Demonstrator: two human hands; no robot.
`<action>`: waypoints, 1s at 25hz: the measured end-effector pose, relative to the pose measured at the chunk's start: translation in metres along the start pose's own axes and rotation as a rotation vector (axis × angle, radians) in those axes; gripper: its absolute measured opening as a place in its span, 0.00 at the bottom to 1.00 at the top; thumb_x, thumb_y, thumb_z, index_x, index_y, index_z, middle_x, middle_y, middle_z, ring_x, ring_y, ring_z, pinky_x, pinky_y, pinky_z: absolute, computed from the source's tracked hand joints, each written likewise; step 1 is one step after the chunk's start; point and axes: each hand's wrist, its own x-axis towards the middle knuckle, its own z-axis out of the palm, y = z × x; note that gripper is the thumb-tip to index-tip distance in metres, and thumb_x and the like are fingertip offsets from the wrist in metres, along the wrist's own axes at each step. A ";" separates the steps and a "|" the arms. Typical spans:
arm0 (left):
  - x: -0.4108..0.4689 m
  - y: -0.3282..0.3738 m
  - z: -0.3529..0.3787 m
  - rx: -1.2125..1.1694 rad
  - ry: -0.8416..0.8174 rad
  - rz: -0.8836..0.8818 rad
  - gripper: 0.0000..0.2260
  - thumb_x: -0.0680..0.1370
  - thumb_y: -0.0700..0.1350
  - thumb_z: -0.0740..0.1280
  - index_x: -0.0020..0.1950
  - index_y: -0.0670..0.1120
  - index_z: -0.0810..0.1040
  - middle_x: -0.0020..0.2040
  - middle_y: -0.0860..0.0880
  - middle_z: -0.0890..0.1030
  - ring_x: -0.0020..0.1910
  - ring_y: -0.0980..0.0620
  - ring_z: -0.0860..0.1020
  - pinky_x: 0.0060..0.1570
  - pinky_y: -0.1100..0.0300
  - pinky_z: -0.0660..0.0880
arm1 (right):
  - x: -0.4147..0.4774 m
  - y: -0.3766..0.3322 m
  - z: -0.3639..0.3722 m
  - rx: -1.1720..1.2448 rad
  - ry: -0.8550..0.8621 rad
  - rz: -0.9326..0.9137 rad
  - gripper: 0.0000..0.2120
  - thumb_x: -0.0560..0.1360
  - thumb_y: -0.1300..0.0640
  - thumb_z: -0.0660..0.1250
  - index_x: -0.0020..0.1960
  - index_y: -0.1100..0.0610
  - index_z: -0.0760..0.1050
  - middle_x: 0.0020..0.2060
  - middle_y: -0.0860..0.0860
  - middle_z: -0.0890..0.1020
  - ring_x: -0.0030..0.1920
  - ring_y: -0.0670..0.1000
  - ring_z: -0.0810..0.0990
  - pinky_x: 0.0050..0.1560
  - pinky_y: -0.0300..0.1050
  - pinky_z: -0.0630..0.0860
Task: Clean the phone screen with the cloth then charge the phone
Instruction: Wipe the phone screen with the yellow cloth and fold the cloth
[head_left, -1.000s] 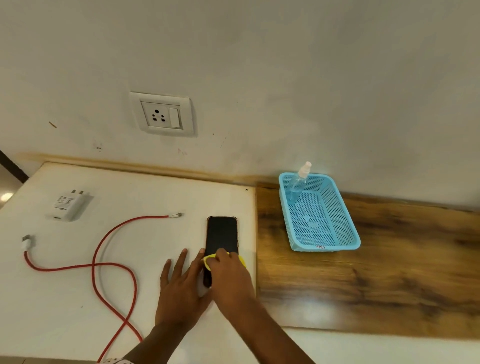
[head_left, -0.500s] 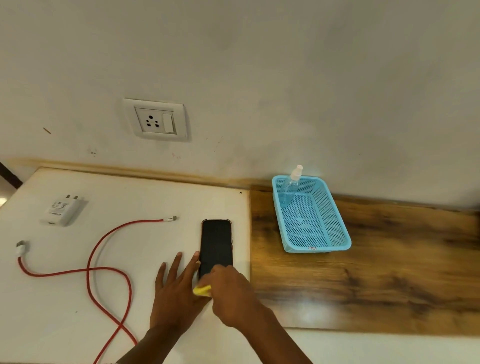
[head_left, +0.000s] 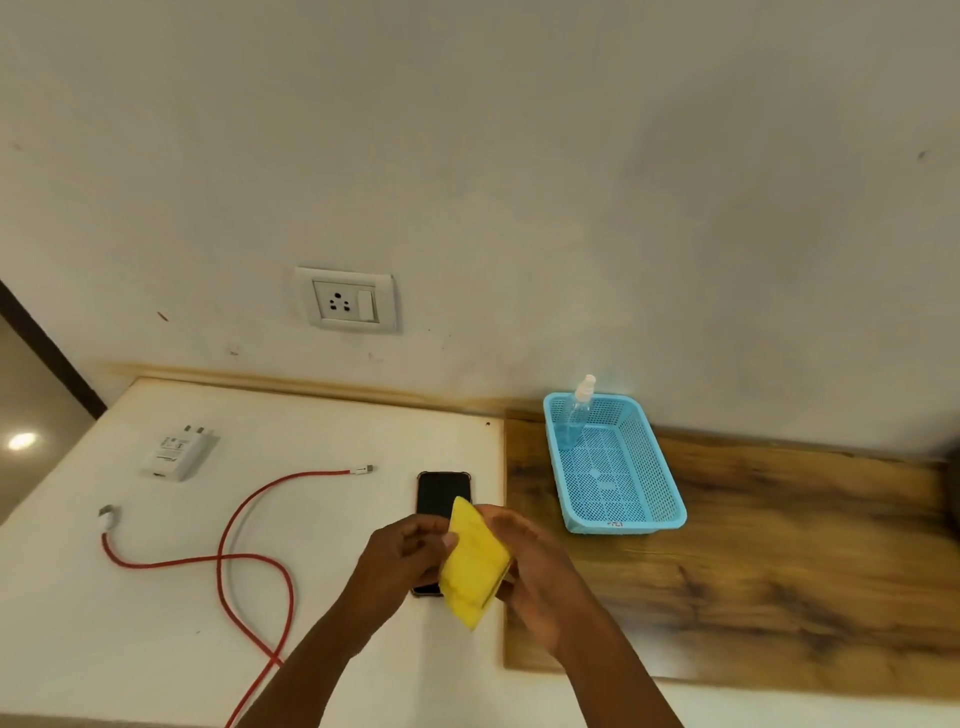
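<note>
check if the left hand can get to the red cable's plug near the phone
Probably yes: the plug lies bare on the white table, nothing between it and the left hand. That hand grips the yellow cloth, so it must let go first.

Colours on the table
Yellow cloth (head_left: 474, 564), black phone (head_left: 441, 493), red cable (head_left: 249, 558), white charger (head_left: 179, 451), blue mesh basket (head_left: 615, 467), wood-grain board (head_left: 779, 561).

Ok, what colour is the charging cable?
The charging cable is red with white ends; head view.

left hand (head_left: 400, 561): fingers pinch cloth (head_left: 475, 566) | right hand (head_left: 540, 577): fingers grip cloth | forearms converge
</note>
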 end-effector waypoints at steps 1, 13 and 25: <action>-0.002 0.004 0.000 -0.036 -0.010 -0.019 0.06 0.75 0.42 0.68 0.51 0.47 0.80 0.46 0.46 0.85 0.49 0.44 0.82 0.44 0.58 0.81 | -0.002 -0.002 0.000 0.093 0.001 0.041 0.14 0.75 0.50 0.65 0.57 0.54 0.78 0.57 0.58 0.80 0.56 0.59 0.79 0.46 0.50 0.79; -0.020 0.056 -0.003 -0.404 -0.317 -0.120 0.24 0.61 0.46 0.74 0.55 0.40 0.76 0.52 0.40 0.81 0.50 0.41 0.79 0.50 0.48 0.76 | -0.015 -0.017 -0.021 0.283 -0.201 0.279 0.31 0.67 0.41 0.69 0.65 0.57 0.74 0.66 0.62 0.74 0.63 0.59 0.74 0.61 0.55 0.73; -0.028 0.077 0.015 0.147 -0.231 0.096 0.18 0.71 0.45 0.73 0.57 0.55 0.74 0.57 0.56 0.78 0.57 0.59 0.76 0.50 0.70 0.73 | -0.027 -0.079 -0.039 -0.364 0.053 -0.159 0.13 0.70 0.54 0.73 0.52 0.56 0.76 0.48 0.55 0.81 0.47 0.53 0.82 0.39 0.43 0.82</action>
